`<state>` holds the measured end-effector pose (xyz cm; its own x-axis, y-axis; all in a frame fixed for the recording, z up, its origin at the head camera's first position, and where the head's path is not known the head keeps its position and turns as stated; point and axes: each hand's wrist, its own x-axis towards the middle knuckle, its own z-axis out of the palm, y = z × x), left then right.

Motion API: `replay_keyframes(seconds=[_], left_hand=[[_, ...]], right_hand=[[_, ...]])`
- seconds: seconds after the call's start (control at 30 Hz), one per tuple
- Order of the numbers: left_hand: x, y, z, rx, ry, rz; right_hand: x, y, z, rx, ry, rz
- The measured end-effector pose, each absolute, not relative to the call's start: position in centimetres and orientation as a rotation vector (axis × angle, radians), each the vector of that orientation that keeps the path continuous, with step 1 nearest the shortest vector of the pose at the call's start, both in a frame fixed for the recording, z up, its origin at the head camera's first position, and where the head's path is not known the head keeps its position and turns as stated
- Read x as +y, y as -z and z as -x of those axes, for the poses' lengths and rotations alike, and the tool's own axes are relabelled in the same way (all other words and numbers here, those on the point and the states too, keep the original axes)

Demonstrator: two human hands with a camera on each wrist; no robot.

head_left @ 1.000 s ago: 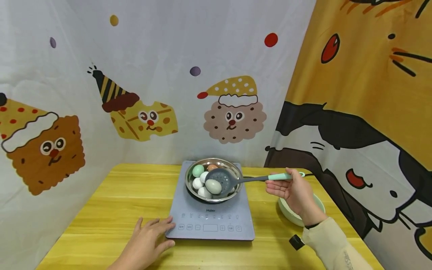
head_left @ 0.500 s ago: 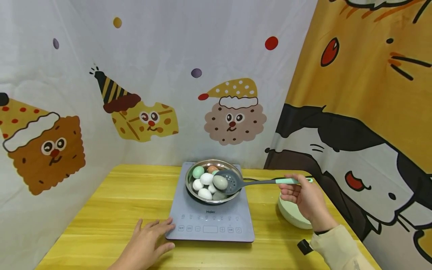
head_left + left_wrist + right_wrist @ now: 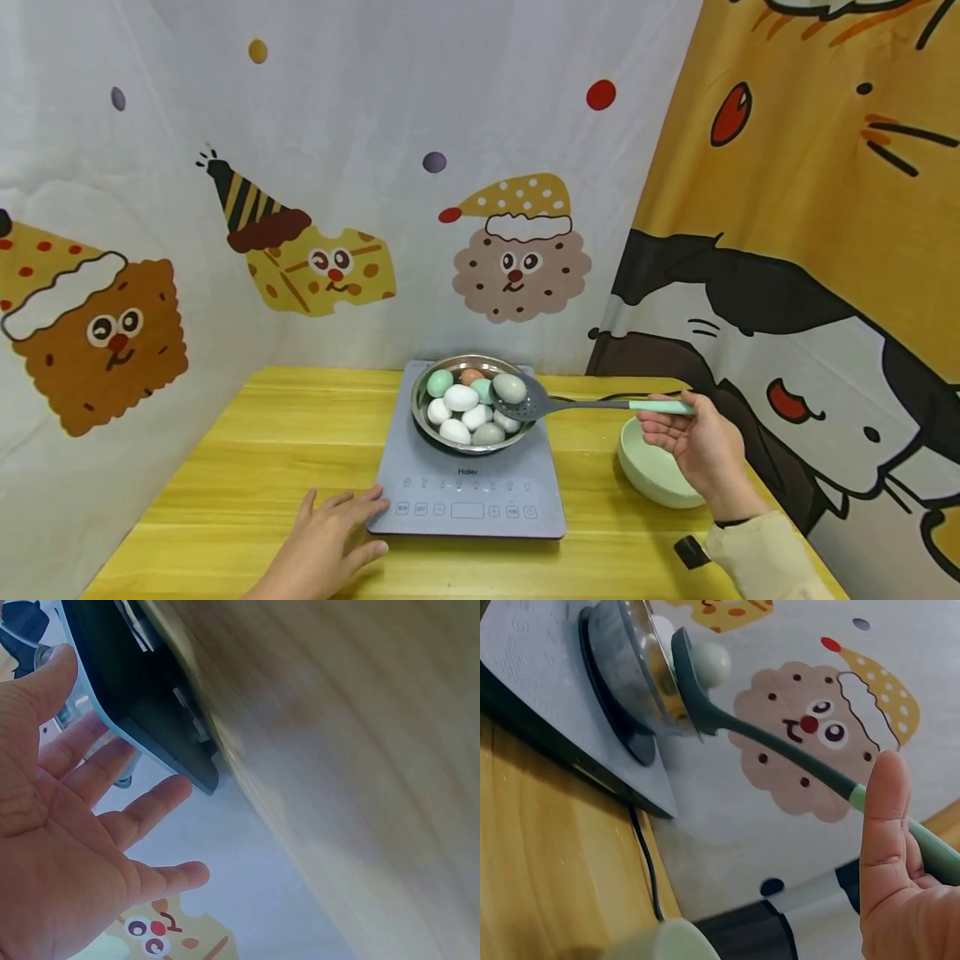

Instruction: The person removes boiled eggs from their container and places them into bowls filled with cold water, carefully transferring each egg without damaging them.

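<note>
Left hand (image 3: 322, 533): fingers spread apart, fingertips at the near left corner of the Haier induction cooktop (image 3: 468, 487). Right hand (image 3: 703, 450): pinching the pale-green handle of a perforated skimmer (image 3: 588, 405).

The cooktop extends forward and to the right of the left hand, on a wood-grain table (image 3: 225, 467). Between the hands, farther forward, a stainless-steel basin (image 3: 622, 667) stands on the cooktop. It contains white, green, brown and grey-green eggs (image 3: 461, 397). The skimmer reaches left from the right hand; its head, over the basin's right side, carries one grey-green egg (image 3: 510, 388). A black power cord (image 3: 646, 862) runs beyond the right hand. A light-green bowl (image 3: 648, 471) sits on the table, partly hidden below the right hand.
</note>
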<state>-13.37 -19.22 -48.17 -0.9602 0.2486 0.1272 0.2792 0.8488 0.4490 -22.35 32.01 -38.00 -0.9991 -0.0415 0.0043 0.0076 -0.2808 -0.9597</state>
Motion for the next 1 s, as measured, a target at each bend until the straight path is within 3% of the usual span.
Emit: replay_keyframes(seconds=[0.53, 1.0], left_hand=[[-19.0, 48.2, 13.3, -2.975, 0.731, 0.414], [-18.8, 48.1, 13.4, -2.943, 0.642, 0.405]], right_hand=[[40.8, 38.2, 19.0, 1.914, 2.583, -0.148], [45.7, 38.2, 13.7, 2.19, 2.469, -0.643]])
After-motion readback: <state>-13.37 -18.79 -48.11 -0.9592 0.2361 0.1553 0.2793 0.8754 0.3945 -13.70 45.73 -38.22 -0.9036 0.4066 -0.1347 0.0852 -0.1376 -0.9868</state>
